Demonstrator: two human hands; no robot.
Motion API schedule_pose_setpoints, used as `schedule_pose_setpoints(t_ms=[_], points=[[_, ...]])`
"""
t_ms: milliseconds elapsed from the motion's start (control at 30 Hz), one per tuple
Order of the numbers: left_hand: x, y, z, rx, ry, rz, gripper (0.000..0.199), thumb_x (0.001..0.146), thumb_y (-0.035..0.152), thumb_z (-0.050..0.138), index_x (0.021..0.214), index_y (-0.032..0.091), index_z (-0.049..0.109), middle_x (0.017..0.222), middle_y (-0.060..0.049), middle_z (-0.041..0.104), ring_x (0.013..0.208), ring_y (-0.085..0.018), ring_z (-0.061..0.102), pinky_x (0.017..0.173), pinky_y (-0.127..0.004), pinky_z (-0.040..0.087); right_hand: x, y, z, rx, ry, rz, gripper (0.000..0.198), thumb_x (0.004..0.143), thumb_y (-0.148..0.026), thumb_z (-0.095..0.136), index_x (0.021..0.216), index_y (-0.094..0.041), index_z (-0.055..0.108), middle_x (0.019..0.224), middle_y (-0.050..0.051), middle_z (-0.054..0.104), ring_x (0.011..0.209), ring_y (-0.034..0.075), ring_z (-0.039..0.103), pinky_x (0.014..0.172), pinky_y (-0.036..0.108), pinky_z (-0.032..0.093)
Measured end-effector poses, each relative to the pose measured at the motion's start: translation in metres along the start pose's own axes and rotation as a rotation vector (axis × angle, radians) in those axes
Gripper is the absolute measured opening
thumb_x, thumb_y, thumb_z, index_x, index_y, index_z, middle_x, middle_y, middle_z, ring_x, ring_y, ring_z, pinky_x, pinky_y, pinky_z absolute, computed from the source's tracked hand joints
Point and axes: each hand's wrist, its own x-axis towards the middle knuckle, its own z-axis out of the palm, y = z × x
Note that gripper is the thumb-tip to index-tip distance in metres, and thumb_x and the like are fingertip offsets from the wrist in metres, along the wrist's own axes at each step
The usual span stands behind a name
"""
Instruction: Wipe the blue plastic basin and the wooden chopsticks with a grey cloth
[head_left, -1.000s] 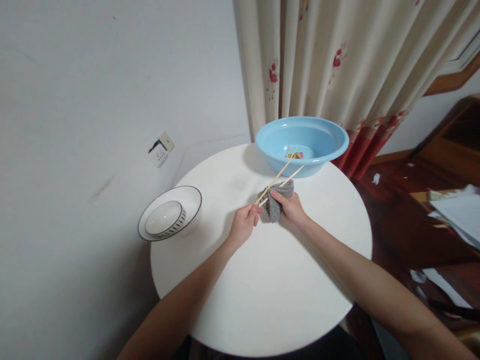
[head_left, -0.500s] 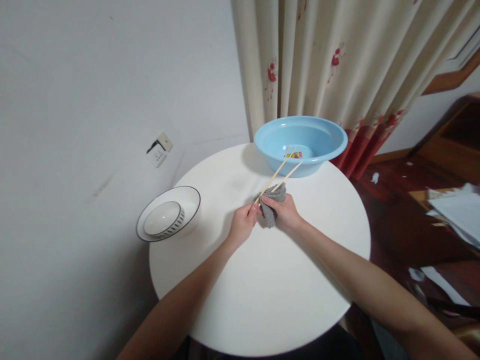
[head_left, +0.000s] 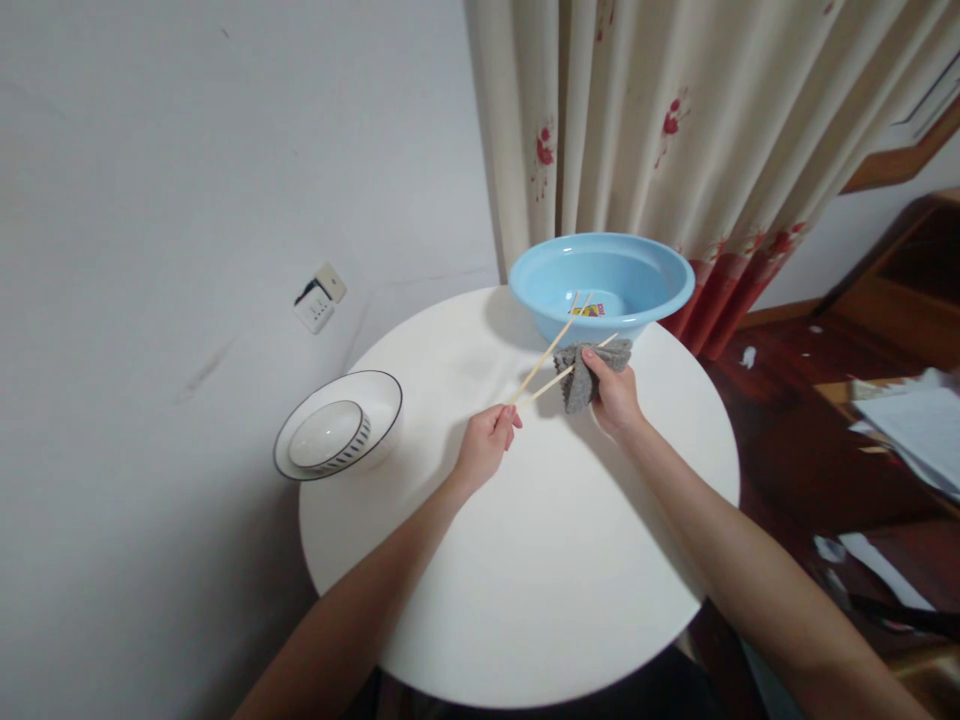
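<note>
My left hand (head_left: 486,442) is closed around the lower ends of several light wooden chopsticks (head_left: 545,366), which fan out up and to the right. One group points at the basin; another stick passes through a grey cloth (head_left: 576,385). My right hand (head_left: 616,395) pinches that cloth around the stick close to its upper end, whose tip shows past the fabric. Behind the cloth stands a light blue basin (head_left: 525,290) with a colourful sticker inside on its bottom. The exact number of sticks in my left hand is hidden by the fingers.
A round white table (head_left: 525,600) carries everything. At its left edge a small bowl (head_left: 324,437) with dark stripes sits inside a larger dark-rimmed bowl (head_left: 386,395). A wall with a socket (head_left: 315,310) borders the left; a curtain (head_left: 637,120) hangs behind the basin.
My right hand and the cloth have slid up and to the right along a chopstick, away from my left hand. That stick now spreads wider from the others. My left hand stays nearly in place.
</note>
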Motion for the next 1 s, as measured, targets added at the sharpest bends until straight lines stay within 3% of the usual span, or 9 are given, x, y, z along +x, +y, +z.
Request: schedule_pose_setpoints(t_ms=[233,467,600,767,1000], points=[[0.001,0.001,-0.002,-0.104,0.009,-0.063,0.060,0.091,0.076,0.047,0.068,0.021,0.053,0.045,0.004,0.043,0.043,-0.010,0.035,0.048,-0.026,0.025,-0.010,0.005,0.003,-0.027,-0.099,0.004,0.042,0.066,-0.043,0.092,0.099,-0.023,0.074,0.108,0.005,0.080,0.100,0.024,0.074,0.097,0.040,0.059],[0.000,0.004,0.005,-0.140,-0.022,-0.080,0.068,0.084,0.086,0.049,0.066,0.021,0.052,0.046,0.006,0.038,0.042,-0.008,0.031,0.044,-0.026,0.020,-0.033,0.020,0.007,-0.161,-0.277,0.090,0.039,0.068,-0.048,0.093,0.090,-0.019,0.078,0.093,0.006,0.081,0.085,0.023,0.073,0.086,0.038,0.059],[0.001,0.004,0.007,-0.168,-0.006,-0.060,0.069,0.084,0.086,0.049,0.069,0.020,0.054,0.049,0.005,0.041,0.044,-0.009,0.033,0.045,-0.026,0.022,-0.035,0.023,0.008,-0.162,-0.247,0.101,0.040,0.067,-0.048,0.093,0.089,-0.019,0.079,0.092,0.006,0.081,0.084,0.023,0.072,0.084,0.038,0.059],[0.001,0.005,0.006,-0.210,0.027,-0.002,0.067,0.090,0.080,0.049,0.084,0.015,0.065,0.054,0.002,0.054,0.047,-0.010,0.040,0.047,-0.026,0.029,-0.030,0.021,0.008,-0.140,-0.170,0.093,0.039,0.065,-0.047,0.094,0.088,-0.020,0.078,0.094,0.006,0.080,0.084,0.022,0.072,0.084,0.037,0.059],[0.002,0.000,0.006,-0.170,-0.018,-0.039,0.069,0.088,0.082,0.049,0.083,0.016,0.065,0.052,0.003,0.052,0.045,-0.010,0.040,0.046,-0.026,0.028,-0.040,0.023,0.010,-0.196,-0.297,0.142,0.041,0.065,-0.052,0.093,0.083,-0.018,0.078,0.084,0.006,0.079,0.074,0.021,0.069,0.073,0.034,0.058]])
